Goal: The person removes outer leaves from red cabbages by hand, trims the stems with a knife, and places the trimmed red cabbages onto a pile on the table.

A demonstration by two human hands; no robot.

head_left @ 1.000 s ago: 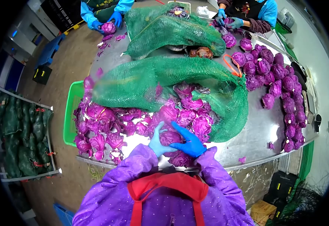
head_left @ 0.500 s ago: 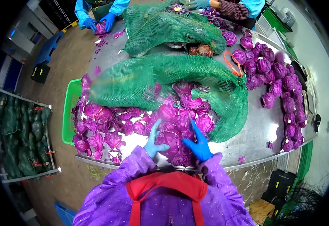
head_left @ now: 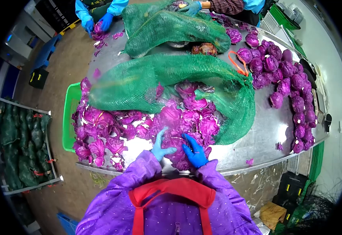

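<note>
- Left hand (head_left: 161, 144) and right hand (head_left: 194, 152), fingers spread, clasp 1 red cabbage (head_left: 177, 150) from both sides.
- The cabbage sits at the near edge of the steel table (head_left: 265, 133), beside loose leaves (head_left: 100, 133) and a green net sack (head_left: 151, 78).

Clad in a purple jacket dotted with small pale specks, sleeves puffy and gathered at the cuffs. Over the chest, red apron straps meeting in a wide red band below the neck. Left hand (head_left: 161, 145) gloved in light blue, right hand (head_left: 195, 152) gloved in deeper, brighter blue.
</note>
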